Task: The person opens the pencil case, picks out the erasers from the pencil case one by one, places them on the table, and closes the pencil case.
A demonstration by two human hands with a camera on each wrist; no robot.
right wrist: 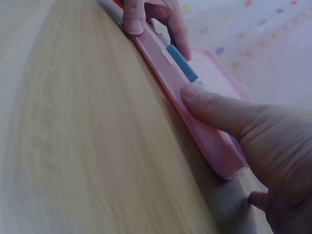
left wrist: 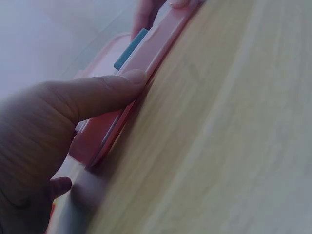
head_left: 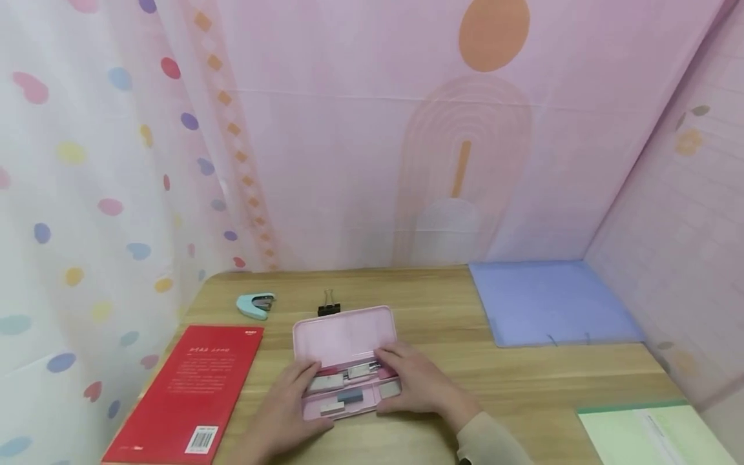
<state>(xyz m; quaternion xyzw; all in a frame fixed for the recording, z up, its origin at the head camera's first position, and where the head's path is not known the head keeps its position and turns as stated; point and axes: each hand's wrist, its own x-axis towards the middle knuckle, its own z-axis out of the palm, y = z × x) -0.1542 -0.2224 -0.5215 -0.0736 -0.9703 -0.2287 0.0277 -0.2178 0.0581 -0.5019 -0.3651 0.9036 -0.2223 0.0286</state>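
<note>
A pink pencil case (head_left: 344,336) lies on the wooden table with its lid raised toward the back. My left hand (head_left: 286,408) grips its left end, the thumb (left wrist: 114,90) along the front wall and the fingers over the inside edge. At the right end my right hand (head_left: 420,382) grips it the same way, with the thumb (right wrist: 209,105) on the front wall. Inside the front compartment are a blue eraser (head_left: 350,395) and a white eraser (head_left: 332,408). Several small pale and red items sit in the rear compartment, partly hidden by fingers.
On the left lies a red book (head_left: 192,387), with a mint stapler (head_left: 256,305) behind it. A black binder clip (head_left: 329,309) stands just behind the lid. A blue folder (head_left: 552,303) is at the back right, a pale green booklet (head_left: 651,433) at the front right.
</note>
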